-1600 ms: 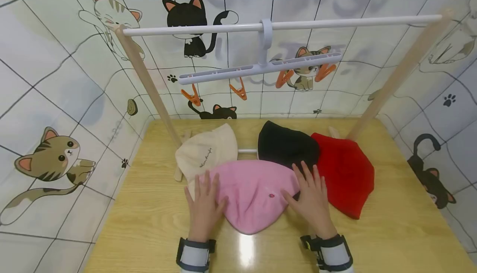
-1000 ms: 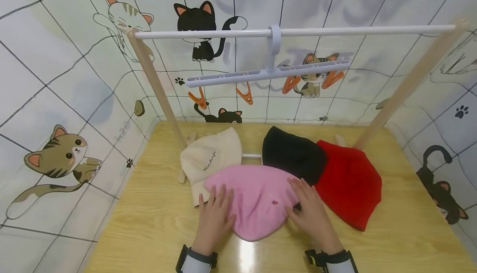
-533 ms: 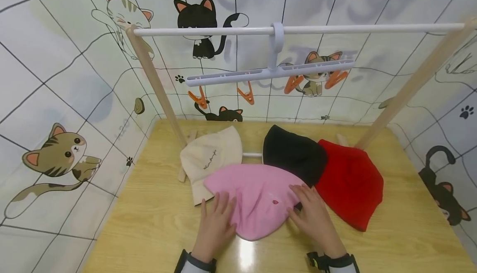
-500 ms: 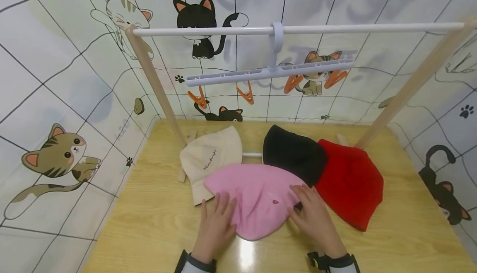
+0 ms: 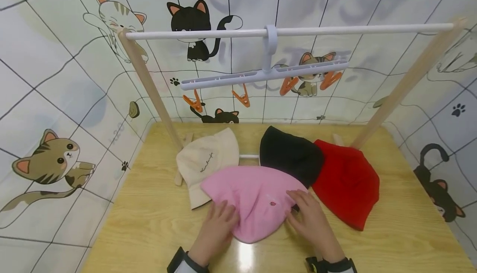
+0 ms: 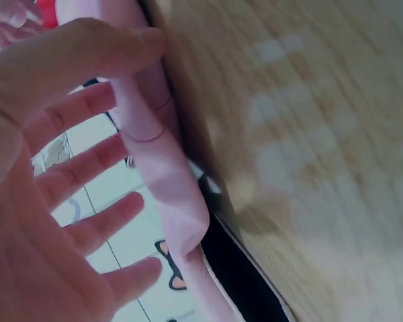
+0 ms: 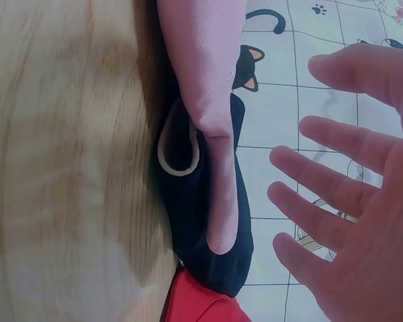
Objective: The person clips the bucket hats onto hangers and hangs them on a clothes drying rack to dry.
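A pink bucket hat with a small red motif lies flattened on the table, overlapping a cream hat and a black hat. Beside the black one is a red hat. My left hand is at the pink hat's lower left edge. In the left wrist view its fingers are spread, with the thumb near the brim. Over the right edge hovers my right hand, its fingers extended; the right wrist view shows a gap between those fingers and the fabric.
Behind the hats stands a rack with wooden posts and a white top rod. A pale hanger hangs from it, carrying several orange clips. Cat-print cloth surrounds the wooden table.
My left hand has slid from the pink hat's upper left down to its lower left edge. My right hand has come down slightly, its fingers closer together. The head view has shifted a little.
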The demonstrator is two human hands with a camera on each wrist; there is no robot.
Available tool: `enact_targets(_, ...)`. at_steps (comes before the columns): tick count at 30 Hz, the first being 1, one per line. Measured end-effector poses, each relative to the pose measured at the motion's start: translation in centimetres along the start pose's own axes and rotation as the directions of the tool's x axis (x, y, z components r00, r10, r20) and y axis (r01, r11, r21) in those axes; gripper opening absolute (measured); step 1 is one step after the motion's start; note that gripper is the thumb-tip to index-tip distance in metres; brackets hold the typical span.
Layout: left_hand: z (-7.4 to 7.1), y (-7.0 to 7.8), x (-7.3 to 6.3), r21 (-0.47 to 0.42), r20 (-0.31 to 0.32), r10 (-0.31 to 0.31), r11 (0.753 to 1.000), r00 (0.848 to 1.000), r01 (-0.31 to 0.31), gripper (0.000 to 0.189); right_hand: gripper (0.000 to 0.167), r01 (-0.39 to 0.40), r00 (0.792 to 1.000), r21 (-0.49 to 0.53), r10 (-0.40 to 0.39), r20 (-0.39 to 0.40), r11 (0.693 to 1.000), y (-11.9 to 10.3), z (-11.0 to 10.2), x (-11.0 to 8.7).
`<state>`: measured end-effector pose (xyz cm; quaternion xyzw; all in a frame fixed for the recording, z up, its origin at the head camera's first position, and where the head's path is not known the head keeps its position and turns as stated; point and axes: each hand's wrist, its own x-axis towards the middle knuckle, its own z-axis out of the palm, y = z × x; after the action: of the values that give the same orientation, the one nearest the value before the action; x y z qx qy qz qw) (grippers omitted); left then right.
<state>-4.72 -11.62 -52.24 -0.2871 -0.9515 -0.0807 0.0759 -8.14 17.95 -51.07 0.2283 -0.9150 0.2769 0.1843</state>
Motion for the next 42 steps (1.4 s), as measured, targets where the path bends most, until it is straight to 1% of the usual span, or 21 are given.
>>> enact_targets(2,0.4,-0.1,0.3,0.024,0.005,0.043,0.999,0.999,-0.043,0.039,0.058,-0.002,1.0,0.0,0.002,-0.006,1.0,0.0,0.1,-0.2)
enact_targets(6,1.1,-0.2,0.9,0.026,0.01,0.102,0.994,0.995,-0.103,0.03,0.058,0.004,1.0,-0.001,-0.004,-0.015,1.0,-0.2,0.2,-0.4)
enact_targets(9,1.1,-0.4,1.2,0.03,-0.01,0.134,0.991,0.991,-0.134,0.024,0.058,0.007,1.0,-0.009,-0.007,-0.018,1.0,-0.4,0.3,-0.4)
enact_targets(12,0.7,-0.5,1.5,0.041,-0.025,0.157,0.987,0.987,-0.156,0.018,0.059,0.001,1.0,-0.014,-0.001,-0.017,1.0,-0.5,0.3,-0.3)
enact_targets(15,0.3,-0.5,1.6,0.043,-0.022,0.171,0.985,0.985,-0.17,0.014,0.06,-0.029,1.0,-0.009,0.029,-0.003,1.0,-0.8,0.1,-0.3)
enact_targets(19,-0.3,-0.5,1.9,0.044,0.003,0.178,0.983,0.984,-0.178,0.013,0.06,-0.086,0.996,0.004,0.086,0.029,0.996,-1.1,-0.4,-0.2)
enact_targets(23,-0.7,-0.6,2.3,0.051,0.024,0.173,0.983,0.985,-0.174,0.013,0.058,-0.103,0.993,0.005,0.103,0.05,0.995,-1.3,-0.8,-0.1)
enact_targets(26,-0.9,-0.7,2.6,0.06,0.018,0.172,0.983,0.985,-0.172,0.014,0.055,-0.112,0.992,-0.004,0.112,0.054,0.994,-1.5,-1.1,-0.2)
enact_targets(29,-1.2,-0.8,2.7,0.043,-0.02,0.171,0.984,0.985,-0.17,0.015,0.051,-0.139,0.989,-0.008,0.14,0.048,0.99,-1.6,-1.5,-0.5)
enact_targets(31,-1.5,-0.9,2.9,0.024,-0.063,0.168,0.986,0.984,-0.166,0.017,0.05,-0.168,0.985,-0.012,0.168,0.044,0.986,-1.7,-1.7,-0.6)
enact_targets(34,-2.1,-1.3,3.3,-0.027,-0.122,0.15,0.988,0.981,-0.154,0.026,0.049,-0.191,0.981,-0.006,0.191,0.035,0.982,-1.8,-2.1,-0.6)
enact_targets(36,-2.5,-1.6,3.7,-0.057,-0.149,0.134,0.988,0.98,-0.144,0.031,0.05,-0.198,0.98,-0.009,0.198,0.029,0.98,-1.8,-2.3,-0.5)
enact_targets(38,-3.0,-1.9,4.1,-0.096,-0.162,0.119,0.986,0.98,-0.135,0.036,0.051,-0.196,0.98,-0.009,0.196,0.019,0.981,-1.7,-2.5,-0.5)
enact_targets(42,-4.1,-2.3,5.0,-0.179,-0.206,0.095,0.975,0.974,-0.134,0.045,0.051,-0.184,0.983,-0.009,0.184,-0.004,0.983,-1.5,-2.8,-0.5)
